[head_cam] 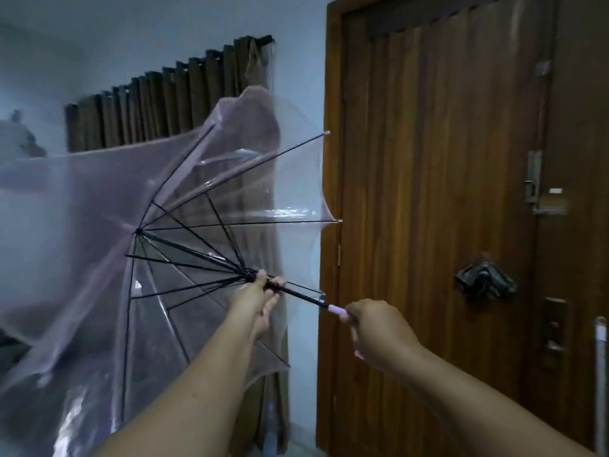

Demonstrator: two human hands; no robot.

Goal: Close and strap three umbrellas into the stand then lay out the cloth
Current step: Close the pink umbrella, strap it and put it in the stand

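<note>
Clear umbrella (184, 206): left hand (260, 298) grips shaft, right hand (379, 331) grips handle.

Two bare forearms enter from the lower edge, one from the lower left, one from the lower right. No sleeve, watch, ring or glove shows on either. The left hand (258, 303) shows its thumb side and fingers; the right hand (379, 331) shows its back and knuckles. Fingernails are short and unpainted where visible.
</note>
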